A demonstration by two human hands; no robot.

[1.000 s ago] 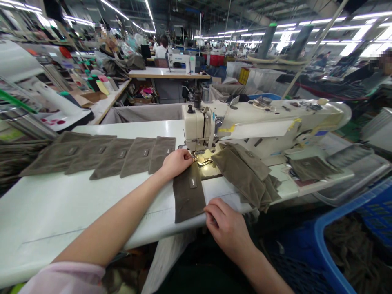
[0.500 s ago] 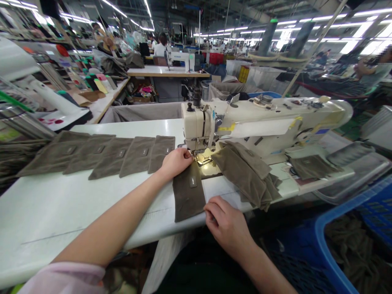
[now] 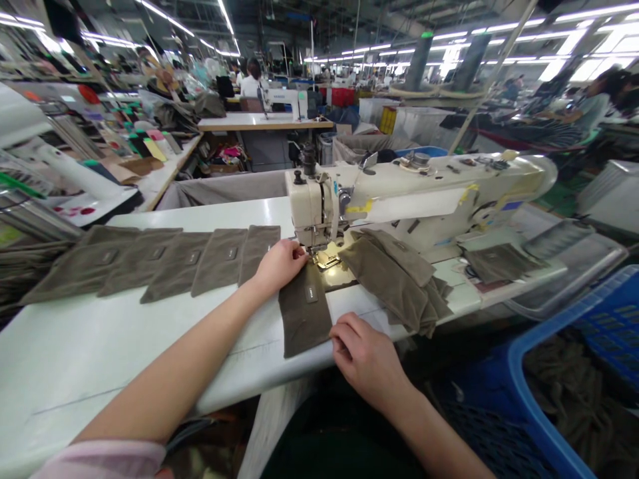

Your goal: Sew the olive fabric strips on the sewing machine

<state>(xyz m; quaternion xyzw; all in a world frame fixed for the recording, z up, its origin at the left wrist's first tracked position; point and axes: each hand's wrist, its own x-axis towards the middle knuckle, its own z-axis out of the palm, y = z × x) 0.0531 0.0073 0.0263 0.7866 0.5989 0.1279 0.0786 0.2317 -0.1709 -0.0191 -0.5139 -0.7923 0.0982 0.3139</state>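
Observation:
A dark olive fabric piece [image 3: 303, 326] with a small label lies on the pale table, its far end under the needle area of a cream sewing machine [image 3: 312, 206]. My left hand [image 3: 280, 266] is closed at the fabric's far edge, fingertips pinched close beside the presser foot. At the near right corner, the thumb and fingers of my right hand [image 3: 360, 352] pinch the same fabric piece. Right of the needle plate, a pile of similar fabric pieces [image 3: 394, 279] rests on the machine bed. To the left, several labelled pieces [image 3: 214, 263] lie overlapped in a row.
A blue plastic basket [image 3: 519, 372] with dark cloth stands at the lower right. More fabric [image 3: 499, 263] lies on the machine's right end beside a clear tray [image 3: 574, 253]. A white machine [image 3: 74, 173] is at the left. People work at the back.
The view has shifted slightly, so most things sit a little further left. Both hands keep their hold on the fabric piece, which shows hardly any movement under the machine.

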